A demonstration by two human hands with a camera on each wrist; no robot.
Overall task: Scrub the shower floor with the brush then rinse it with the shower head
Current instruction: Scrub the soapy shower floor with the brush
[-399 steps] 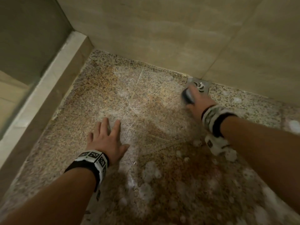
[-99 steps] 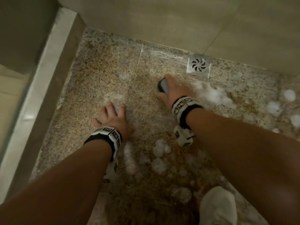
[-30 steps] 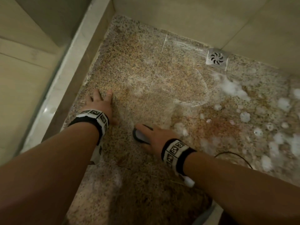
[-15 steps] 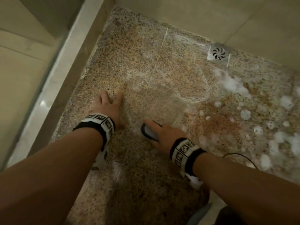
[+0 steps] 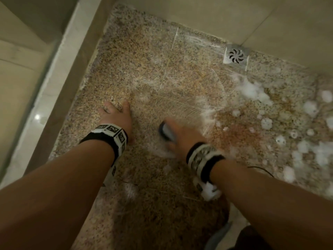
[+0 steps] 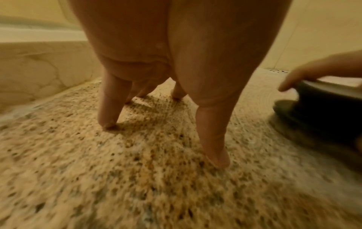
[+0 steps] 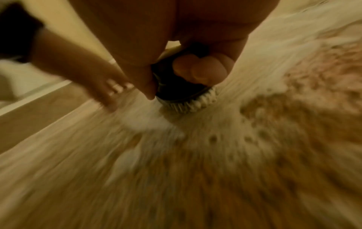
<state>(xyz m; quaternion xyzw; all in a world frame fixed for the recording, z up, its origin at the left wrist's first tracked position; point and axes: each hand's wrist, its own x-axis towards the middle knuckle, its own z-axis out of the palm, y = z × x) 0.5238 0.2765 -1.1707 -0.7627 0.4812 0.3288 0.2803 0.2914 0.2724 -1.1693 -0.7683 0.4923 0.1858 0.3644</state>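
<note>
The speckled granite shower floor (image 5: 162,73) is wet and streaked with soap. My right hand (image 5: 182,136) grips a dark scrub brush (image 5: 166,131) and presses its pale bristles (image 7: 192,103) onto the floor at the middle; the hand is blurred with motion. In the right wrist view my fingers (image 7: 203,72) curl round the brush body (image 7: 172,86). My left hand (image 5: 117,114) lies flat on the floor to the brush's left, its fingertips (image 6: 106,122) spread and bearing on the stone. The brush (image 6: 321,111) shows at the right edge of the left wrist view. No shower head is in view.
A square metal drain (image 5: 236,55) sits at the far wall. Foam clumps (image 5: 255,91) lie across the right half of the floor. A raised pale curb (image 5: 59,73) borders the left side, tiled walls (image 5: 216,17) stand behind. A thin black cable (image 5: 261,170) trails at the right.
The brush hand has slid a little forward and right across the floor in a scrubbing stroke. My left hand stays planted flat in about the same spot.
</note>
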